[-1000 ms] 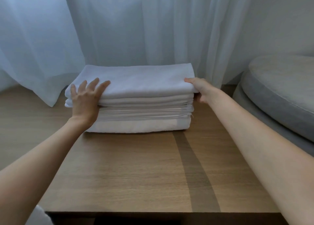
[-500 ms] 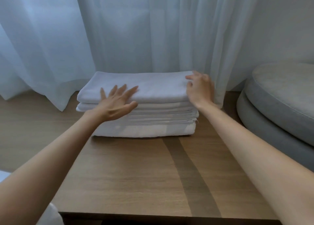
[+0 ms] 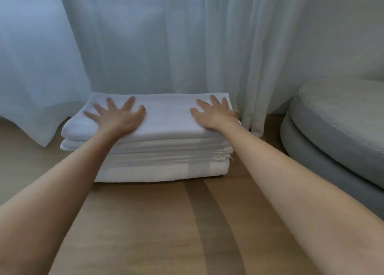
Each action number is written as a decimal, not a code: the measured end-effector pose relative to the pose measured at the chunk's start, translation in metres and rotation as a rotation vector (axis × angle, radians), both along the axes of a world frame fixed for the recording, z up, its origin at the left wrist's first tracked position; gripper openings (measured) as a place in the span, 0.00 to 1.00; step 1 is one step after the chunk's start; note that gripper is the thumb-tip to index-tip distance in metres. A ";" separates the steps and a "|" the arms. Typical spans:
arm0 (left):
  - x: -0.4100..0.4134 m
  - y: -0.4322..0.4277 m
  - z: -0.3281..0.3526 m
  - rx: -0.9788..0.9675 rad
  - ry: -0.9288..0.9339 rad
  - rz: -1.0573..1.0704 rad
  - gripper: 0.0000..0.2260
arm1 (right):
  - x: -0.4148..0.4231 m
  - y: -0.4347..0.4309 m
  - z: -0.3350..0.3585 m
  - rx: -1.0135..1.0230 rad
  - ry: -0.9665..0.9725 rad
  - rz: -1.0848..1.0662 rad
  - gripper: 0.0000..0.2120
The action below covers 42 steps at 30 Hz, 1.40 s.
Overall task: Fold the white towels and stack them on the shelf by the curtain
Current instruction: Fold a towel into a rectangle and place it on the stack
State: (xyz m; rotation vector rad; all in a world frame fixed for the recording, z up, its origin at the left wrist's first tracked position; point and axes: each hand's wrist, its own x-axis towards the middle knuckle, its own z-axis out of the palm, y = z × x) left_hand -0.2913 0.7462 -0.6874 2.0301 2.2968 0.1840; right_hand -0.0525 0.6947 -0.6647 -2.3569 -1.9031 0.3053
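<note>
On the wooden shelf, seen from the head camera, a stack of folded white towels sits against the sheer curtain; a grey cushioned seat stands just beside the shelf on the right. Left hand lies flat on the top towel, fingers spread, gripping nothing; right hand rests the same way near the right end, palm down, nothing grasped. Folding appears finished and this looks like a last smoothing press. Lower layers sit unevenly, some edges jutting on the left; uneven pressure could slide the upper towels sideways and skew the pile; the right hand is close to the curtain hem, so lifting away carelessly might snag it or drag the top fold open.
</note>
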 end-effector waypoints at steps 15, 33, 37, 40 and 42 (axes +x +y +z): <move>0.114 -0.014 0.024 -0.080 -0.137 -0.305 0.26 | 0.067 -0.025 -0.042 0.283 1.842 -0.224 0.25; 0.153 -0.028 0.004 0.081 -0.229 -0.378 0.24 | 0.020 -0.025 -0.081 0.299 1.833 -0.296 0.25; 0.150 -0.047 0.007 0.247 -0.577 -0.465 0.18 | 0.029 -0.034 -0.088 0.262 1.771 -0.302 0.20; 0.128 -0.076 0.003 0.464 -0.480 -0.722 0.21 | 0.032 -0.048 -0.095 0.242 1.684 -0.298 0.16; 0.112 -0.093 -0.013 0.578 -0.110 -0.857 0.29 | 0.033 -0.055 -0.098 0.252 1.625 -0.270 0.15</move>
